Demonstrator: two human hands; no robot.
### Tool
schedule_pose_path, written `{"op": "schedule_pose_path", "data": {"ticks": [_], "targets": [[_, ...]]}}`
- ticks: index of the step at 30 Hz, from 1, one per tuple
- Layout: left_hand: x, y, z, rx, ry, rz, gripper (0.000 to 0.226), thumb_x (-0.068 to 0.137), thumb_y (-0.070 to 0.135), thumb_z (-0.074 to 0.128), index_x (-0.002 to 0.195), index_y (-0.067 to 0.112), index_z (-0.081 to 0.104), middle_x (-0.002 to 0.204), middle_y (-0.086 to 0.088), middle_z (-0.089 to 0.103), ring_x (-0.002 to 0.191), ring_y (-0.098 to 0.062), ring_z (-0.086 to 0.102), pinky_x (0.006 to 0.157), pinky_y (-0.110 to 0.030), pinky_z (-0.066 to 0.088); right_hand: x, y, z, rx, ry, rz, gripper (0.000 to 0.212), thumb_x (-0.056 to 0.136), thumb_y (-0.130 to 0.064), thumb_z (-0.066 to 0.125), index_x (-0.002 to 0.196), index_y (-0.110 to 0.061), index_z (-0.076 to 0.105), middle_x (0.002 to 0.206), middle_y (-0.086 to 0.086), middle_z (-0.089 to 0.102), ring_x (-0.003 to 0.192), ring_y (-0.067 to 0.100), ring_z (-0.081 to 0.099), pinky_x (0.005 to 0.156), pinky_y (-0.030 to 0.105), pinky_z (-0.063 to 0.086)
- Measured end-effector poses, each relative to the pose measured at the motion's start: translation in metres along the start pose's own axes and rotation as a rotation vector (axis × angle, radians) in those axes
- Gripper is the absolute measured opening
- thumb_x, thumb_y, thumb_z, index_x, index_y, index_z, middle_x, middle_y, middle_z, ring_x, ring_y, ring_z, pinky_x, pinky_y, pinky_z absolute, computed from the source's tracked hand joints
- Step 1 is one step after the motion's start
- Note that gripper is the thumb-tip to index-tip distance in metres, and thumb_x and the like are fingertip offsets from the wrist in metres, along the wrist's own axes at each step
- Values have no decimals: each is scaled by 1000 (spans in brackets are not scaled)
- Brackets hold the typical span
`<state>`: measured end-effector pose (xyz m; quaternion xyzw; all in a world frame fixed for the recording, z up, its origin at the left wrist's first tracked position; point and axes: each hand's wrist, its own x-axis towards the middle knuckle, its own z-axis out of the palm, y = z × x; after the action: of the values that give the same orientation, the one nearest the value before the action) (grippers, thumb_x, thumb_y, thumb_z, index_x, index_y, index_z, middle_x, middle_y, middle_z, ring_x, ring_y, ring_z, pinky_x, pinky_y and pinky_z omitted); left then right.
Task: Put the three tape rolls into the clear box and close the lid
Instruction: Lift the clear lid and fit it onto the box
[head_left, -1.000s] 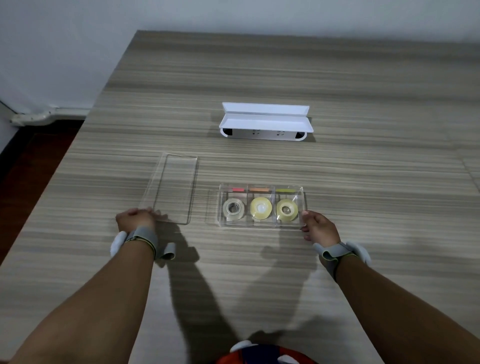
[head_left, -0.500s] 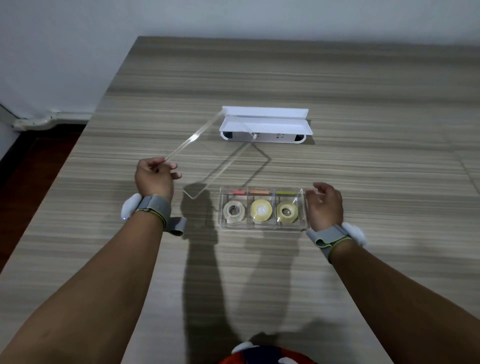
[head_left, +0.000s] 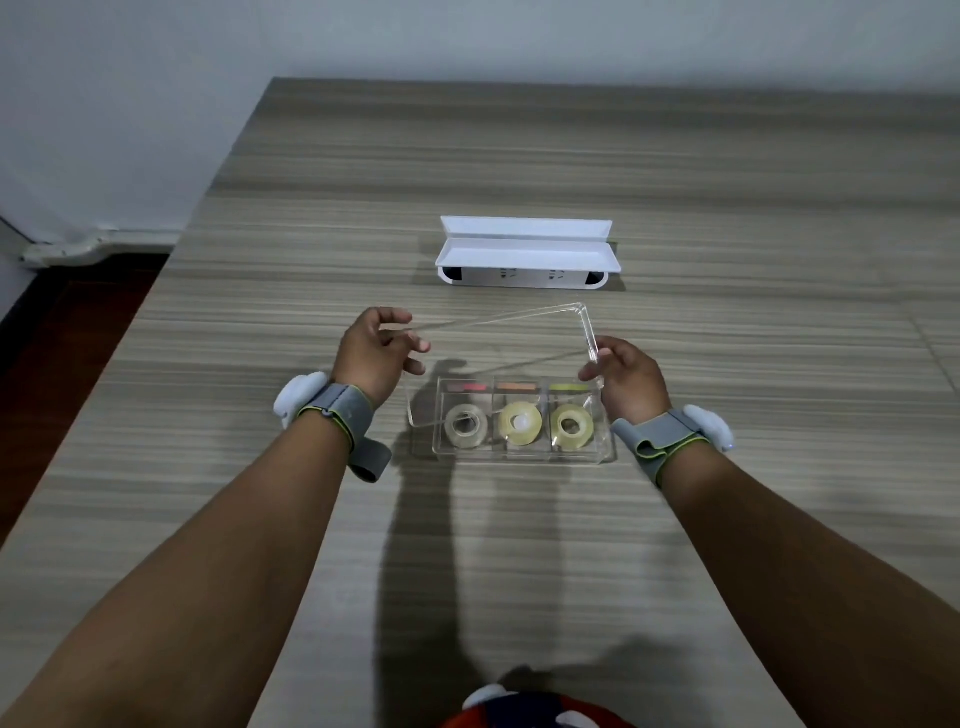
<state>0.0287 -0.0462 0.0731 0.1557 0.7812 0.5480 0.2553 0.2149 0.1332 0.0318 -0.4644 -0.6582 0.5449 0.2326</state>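
A clear box (head_left: 605, 457) sits on the wooden table (head_left: 519, 156) with three tape rolls side by side in its compartments: a clear roll (head_left: 466, 425) on the left, a yellowish roll (head_left: 520, 423) in the middle, another yellowish roll (head_left: 572, 426) on the right. The clear lid (head_left: 519, 317) hangs tilted in the air above the box. My left hand (head_left: 375, 356) grips its left end. My right hand (head_left: 626, 375) pinches its right edge.
A white open case (head_left: 527, 254) lies farther back on the table. Coloured strips (head_left: 517, 387) line the box's far compartments. The table's left edge drops to a dark floor (head_left: 62, 332). Grey bands wrap both wrists.
My left hand lifted the lid off the table and carried it right, over the box. My right hand left the box's corner and took hold of the lid's right edge.
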Motion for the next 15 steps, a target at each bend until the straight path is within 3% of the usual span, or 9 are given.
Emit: {"op": "schedule_pose_path", "data": {"ticks": [3, 6, 8, 9, 11, 13, 15], "targets": [[3, -9, -2, 10, -17, -63, 23, 93, 11, 52, 115, 6, 55, 84, -4, 69, 39, -2, 59, 54, -13, 48, -2, 0, 1, -51, -16, -19, 24, 95, -16, 43, 110, -10, 61, 65, -5, 58, 50, -5, 50, 59, 14, 38], [6, -12, -2, 251, -45, -108, 27, 94, 27, 51, 97, 6, 68, 77, -2, 70, 57, -16, 66, 68, -24, 54, -5, -1, 3, -34, 2, -43, 22, 94, -17, 44, 107, -8, 61, 67, -7, 56, 50, -5, 49, 49, 3, 34], [3, -5, -4, 498, -81, -109, 41, 93, 45, 45, 84, 14, 71, 82, -5, 72, 79, -28, 66, 82, -33, 51, -7, -5, 3, -6, 40, -81, 23, 95, -17, 43, 104, -4, 59, 68, -7, 55, 61, -1, 48, 54, 1, 34], [2, -1, -4, 609, -96, -118, 49, 94, 51, 40, 87, 14, 72, 86, -6, 70, 86, -29, 64, 82, -33, 47, -6, -5, 4, 6, 57, -97, 23, 95, -17, 42, 104, -3, 58, 68, -7, 54, 63, -1, 48, 57, 1, 34], [0, 7, -3, 696, -110, -135, 56, 95, 53, 33, 98, 12, 72, 86, -7, 62, 85, -26, 58, 78, -29, 40, -7, -5, 5, 32, 71, -139, 19, 96, -17, 41, 102, -8, 57, 70, -8, 54, 64, -2, 50, 69, 13, 40], [-2, 14, 0, 519, -128, -205, 49, 96, 45, 36, 103, 9, 69, 73, -6, 61, 65, -17, 58, 63, -23, 41, -7, -4, 4, 52, 80, -180, 13, 96, -18, 41, 98, -17, 54, 74, -9, 55, 65, 2, 49, 73, 30, 44], [-5, 16, 0, 236, -174, -312, 38, 96, 33, 38, 112, 11, 63, 68, -3, 66, 53, -12, 53, 49, -22, 33, -9, -4, 3, 105, 100, -194, 11, 96, -16, 41, 98, -20, 52, 80, -8, 56, 65, 1, 50, 67, 24, 45]]}}
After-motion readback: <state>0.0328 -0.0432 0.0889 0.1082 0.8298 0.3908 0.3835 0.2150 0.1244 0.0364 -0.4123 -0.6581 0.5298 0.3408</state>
